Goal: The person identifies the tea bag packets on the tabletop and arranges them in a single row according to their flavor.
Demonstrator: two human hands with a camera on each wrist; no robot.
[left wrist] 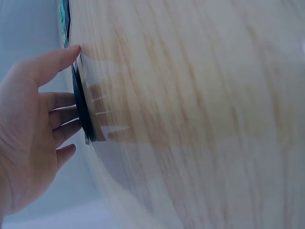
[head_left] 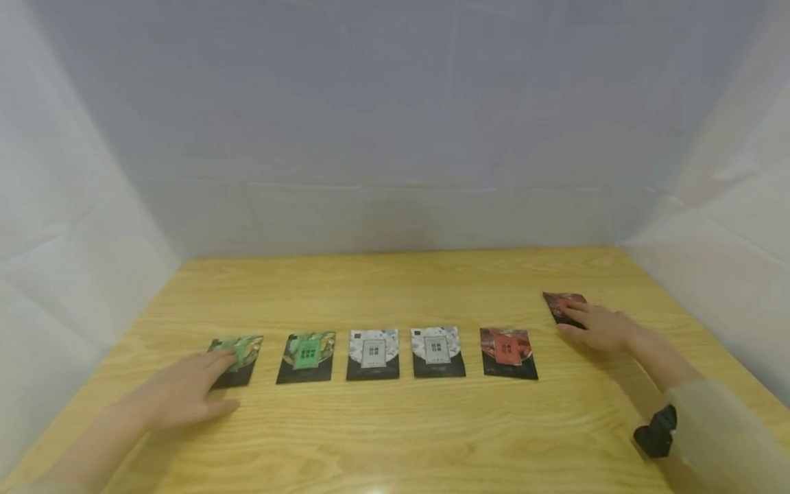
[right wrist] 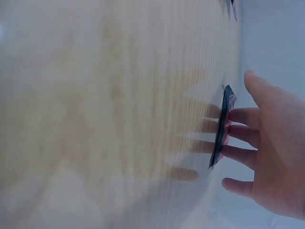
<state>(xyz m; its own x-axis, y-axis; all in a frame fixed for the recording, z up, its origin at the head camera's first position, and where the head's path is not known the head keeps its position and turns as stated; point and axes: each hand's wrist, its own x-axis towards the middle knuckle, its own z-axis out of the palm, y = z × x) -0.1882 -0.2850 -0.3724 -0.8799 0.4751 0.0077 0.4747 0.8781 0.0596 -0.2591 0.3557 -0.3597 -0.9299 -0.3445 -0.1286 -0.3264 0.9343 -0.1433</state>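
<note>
At the left end of a row of flat packets, my left hand (head_left: 179, 391) rests its straight fingers on a green-and-black packet (head_left: 247, 370); the thumb is spread to the side. The left wrist view shows that packet's dark edge (left wrist: 82, 105) beneath the fingers. Farther back at the right, my right hand (head_left: 601, 329) touches a red-and-black packet (head_left: 555, 302), which lies slanted. Its fingers are extended over the packet (right wrist: 224, 129) in the right wrist view, thumb held apart. Both hands partly hide their packets.
Between the hands, a second green packet (head_left: 306, 358), a white packet (head_left: 373, 355), another white packet (head_left: 437, 352) and a second red packet (head_left: 509, 353) lie side by side on the wooden table (head_left: 370, 425). White sheeting (head_left: 395, 137) encloses the back and sides.
</note>
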